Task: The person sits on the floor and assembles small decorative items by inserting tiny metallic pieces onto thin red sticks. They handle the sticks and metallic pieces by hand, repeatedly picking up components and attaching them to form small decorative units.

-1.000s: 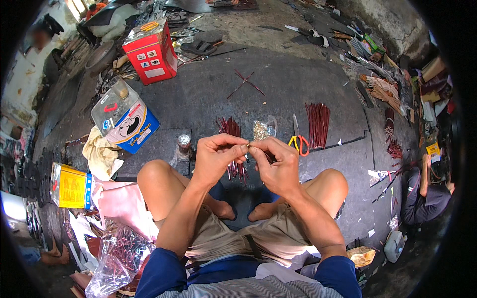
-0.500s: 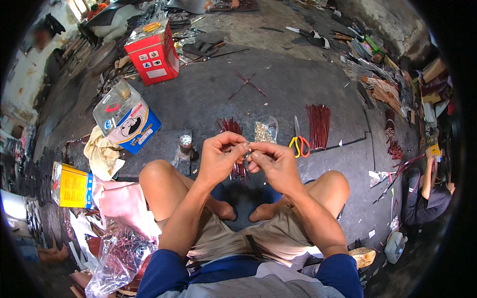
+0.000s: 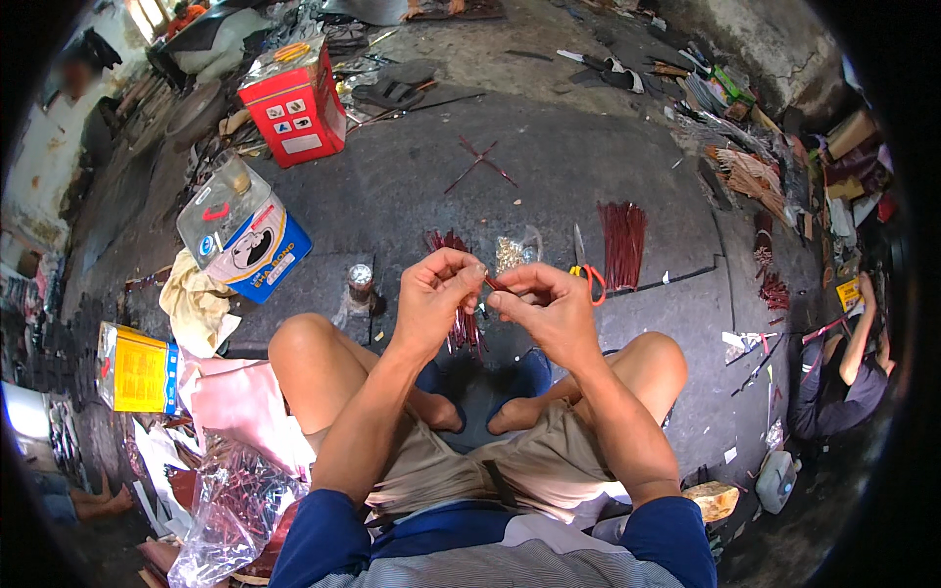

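My left hand [image 3: 432, 299] and my right hand [image 3: 551, 312] meet in front of me above the floor, fingers pinched. A short piece of dark red strip [image 3: 497, 284] shows between their fingertips; the rest of it is hidden. Whether a small fitting is also in the pinch is too small to tell. Below and behind the left hand lies a bundle of dark red strips [image 3: 468, 336]. Just beyond the hands sits a clear bag of small gold-coloured pieces [image 3: 510, 255]. Scissors [image 3: 591, 276] with yellow and red handles lie right of it, beside another strip bundle [image 3: 622, 245].
Two crossed strips [image 3: 480, 164] lie farther out on the dark mat. To the left stand a red box-shaped can [image 3: 296, 118], a blue and white can [image 3: 250, 240], a yellow can [image 3: 137, 367] and a small jar [image 3: 361, 278]. Another person [image 3: 848, 363] sits at the right.
My fingertips have drawn slightly apart, and a bit of dark red strip now shows between them. The view has shifted slightly. The person at the right has moved an arm.
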The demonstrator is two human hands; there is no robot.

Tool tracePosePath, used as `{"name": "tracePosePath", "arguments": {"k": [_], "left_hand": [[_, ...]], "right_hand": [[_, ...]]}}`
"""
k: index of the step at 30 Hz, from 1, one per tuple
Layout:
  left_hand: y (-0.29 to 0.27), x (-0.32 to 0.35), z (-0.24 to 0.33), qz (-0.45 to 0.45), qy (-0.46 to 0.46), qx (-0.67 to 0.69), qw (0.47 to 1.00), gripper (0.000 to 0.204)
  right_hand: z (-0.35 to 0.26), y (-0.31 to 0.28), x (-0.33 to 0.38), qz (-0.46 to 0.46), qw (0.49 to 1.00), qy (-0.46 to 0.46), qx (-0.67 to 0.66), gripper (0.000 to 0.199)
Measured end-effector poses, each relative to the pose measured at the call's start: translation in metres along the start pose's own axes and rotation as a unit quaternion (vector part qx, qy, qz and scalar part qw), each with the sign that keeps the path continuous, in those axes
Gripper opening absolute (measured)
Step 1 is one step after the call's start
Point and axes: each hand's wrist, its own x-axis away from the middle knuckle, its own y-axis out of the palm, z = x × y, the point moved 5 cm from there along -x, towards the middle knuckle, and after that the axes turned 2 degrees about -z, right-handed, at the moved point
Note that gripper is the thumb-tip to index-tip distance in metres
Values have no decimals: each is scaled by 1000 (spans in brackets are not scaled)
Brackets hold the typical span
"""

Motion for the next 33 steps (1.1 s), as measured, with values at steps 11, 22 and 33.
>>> {"name": "tracePosePath", "arguments": {"k": [11,22,33], "left_hand": [[0,5,7,-53,-6,-86,995,12],[-3,6,12,-84,-32,-24,996,12],[-3,4,8,-49,42,-199,978,4]], "right_hand": [[-14,2,8,26,986,-13,167,13],[-9,1,6,-18,991,-36,124,14],[-27,13,10,-8,948,-104,300,10]]}}
